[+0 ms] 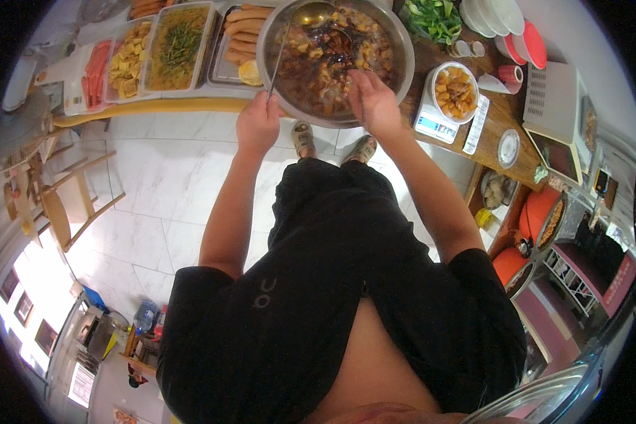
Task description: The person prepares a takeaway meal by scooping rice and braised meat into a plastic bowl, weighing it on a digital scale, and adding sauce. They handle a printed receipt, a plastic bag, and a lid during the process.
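Note:
A large stainless steel basin [405, 66] holds a brown stew [307, 79] of chunks in dark broth. My left hand [258, 121] is closed around the long metal handle of a ladle [279, 66], whose shiny bowl rests at the basin's far side. Over the near right part of the stew, my right hand [375, 100] has its fingers curled. It appears to grip a second ladle [350, 45], with a curved rim showing in the dark stew; its handle is mostly hidden by the fingers. To the right, a white bowl of stew chunks [456, 90] sits on a digital kitchen scale [433, 126].
Left of the basin are a tray of sausages [242, 32], a tub of yellow broth with greens [177, 50] and a tub of yellow cubes [130, 61]. Leafy greens [432, 18], a paper slip [476, 124], a clear lid [509, 148] and a microwave [554, 106] stand right.

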`<state>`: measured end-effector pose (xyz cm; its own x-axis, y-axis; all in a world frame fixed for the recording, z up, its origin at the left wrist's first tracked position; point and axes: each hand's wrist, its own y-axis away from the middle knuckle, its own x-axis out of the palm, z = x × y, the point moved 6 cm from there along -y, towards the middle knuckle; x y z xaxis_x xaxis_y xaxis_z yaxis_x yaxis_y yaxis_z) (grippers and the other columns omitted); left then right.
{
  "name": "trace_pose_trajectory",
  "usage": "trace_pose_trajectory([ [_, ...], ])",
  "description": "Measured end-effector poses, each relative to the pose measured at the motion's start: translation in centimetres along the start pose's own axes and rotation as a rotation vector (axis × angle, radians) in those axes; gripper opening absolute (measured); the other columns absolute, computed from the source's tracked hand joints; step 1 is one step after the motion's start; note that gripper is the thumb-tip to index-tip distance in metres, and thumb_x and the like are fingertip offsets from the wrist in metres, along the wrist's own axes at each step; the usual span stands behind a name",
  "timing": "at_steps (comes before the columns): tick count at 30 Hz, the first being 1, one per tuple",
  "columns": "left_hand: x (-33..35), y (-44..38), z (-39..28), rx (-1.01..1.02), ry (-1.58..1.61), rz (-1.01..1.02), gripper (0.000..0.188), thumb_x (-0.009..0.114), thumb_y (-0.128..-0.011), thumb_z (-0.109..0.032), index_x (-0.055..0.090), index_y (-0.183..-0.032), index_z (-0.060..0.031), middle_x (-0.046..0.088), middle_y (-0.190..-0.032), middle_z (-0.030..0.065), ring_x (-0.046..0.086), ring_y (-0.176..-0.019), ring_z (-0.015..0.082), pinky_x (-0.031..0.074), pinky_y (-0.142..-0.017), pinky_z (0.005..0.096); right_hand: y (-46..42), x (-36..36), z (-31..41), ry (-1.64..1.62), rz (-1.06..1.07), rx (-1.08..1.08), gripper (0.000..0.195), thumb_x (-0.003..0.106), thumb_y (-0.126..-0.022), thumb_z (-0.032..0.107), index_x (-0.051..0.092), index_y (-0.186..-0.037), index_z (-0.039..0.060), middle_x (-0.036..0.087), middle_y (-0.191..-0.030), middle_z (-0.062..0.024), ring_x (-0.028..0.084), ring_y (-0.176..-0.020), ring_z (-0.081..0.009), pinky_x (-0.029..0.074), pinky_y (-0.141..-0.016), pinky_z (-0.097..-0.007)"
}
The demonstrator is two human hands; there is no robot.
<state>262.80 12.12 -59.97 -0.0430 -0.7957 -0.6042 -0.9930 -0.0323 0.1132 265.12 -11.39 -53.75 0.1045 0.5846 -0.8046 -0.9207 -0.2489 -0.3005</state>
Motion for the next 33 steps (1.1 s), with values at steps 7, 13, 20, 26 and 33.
trace_pose_trajectory([
  [7, 0.4, -0.1, 0.2, -0.025, 0.051, 0.034, 0.022, 0.046, -0.096, -0.025, 0.055, -0.09, -0.0057, 0.067, -0.071, 0.0106, 0.065, -0.072, 0.0332, 0.049, -0.066, 0.0434, 2.4, 4.6, 0.1, -0.661, -0.006, 0.387, 0.021, 0.049, -0.095, 0.006, 0.058, -0.112, -0.0018, 0.065, -0.088, -0.0147, 0.067, -0.079, -0.0239, 0.055, -0.071, -0.0334],
  [13, 0.3, 0.0, 0.1, 0.031, 0.084, 0.014, 0.022, 0.046, -0.096, -0.024, 0.055, -0.09, -0.0044, 0.067, -0.071, 0.0114, 0.065, -0.071, 0.0339, 0.049, -0.063, 0.0432, 2.9, 2.9, -1.3, -1.089, -0.077, 0.922, 0.034, 0.041, -0.101, 0.019, 0.057, -0.105, -0.0103, 0.066, -0.088, -0.0182, 0.068, -0.077, -0.0256, 0.057, -0.066, -0.0341],
  [20, -1.6, 0.6, -0.8, 0.056, 0.109, 0.004, 0.024, 0.048, -0.096, -0.023, 0.057, -0.088, -0.0033, 0.068, -0.073, 0.0103, 0.066, -0.071, 0.0313, 0.049, -0.064, 0.0401, 2.7, 0.3, -1.9, -1.129, -0.134, 0.933, 0.033, 0.039, -0.098, 0.016, 0.055, -0.107, -0.0123, 0.066, -0.09, -0.0242, 0.069, -0.08, -0.031, 0.058, -0.071, -0.0357],
  [26, -3.3, 1.2, -1.4, -0.079, 0.131, 0.04, 0.024, 0.048, -0.097, -0.024, 0.058, -0.086, -0.0044, 0.068, -0.073, 0.0094, 0.063, -0.066, 0.0288, 0.047, -0.063, 0.0361, 2.5, -1.2, -2.1, -1.183, -0.177, 0.94, 0.033, 0.04, -0.098, 0.015, 0.055, -0.108, -0.013, 0.066, -0.091, -0.0245, 0.069, -0.08, -0.031, 0.058, -0.07, -0.0357],
  [33, -4.2, 1.7, -1.5, -0.089, 0.13, 0.007, 0.024, 0.05, -0.096, -0.024, 0.06, -0.09, -0.0037, 0.068, -0.072, 0.008, 0.062, -0.065, 0.0224, 0.047, -0.063, 0.0328, 2.2, -2.6, -2.0, -1.117, -0.173, 0.838, 0.033, 0.04, -0.098, 0.015, 0.054, -0.11, -0.0121, 0.066, -0.093, -0.0238, 0.069, -0.083, -0.0307, 0.057, -0.074, -0.0355],
])
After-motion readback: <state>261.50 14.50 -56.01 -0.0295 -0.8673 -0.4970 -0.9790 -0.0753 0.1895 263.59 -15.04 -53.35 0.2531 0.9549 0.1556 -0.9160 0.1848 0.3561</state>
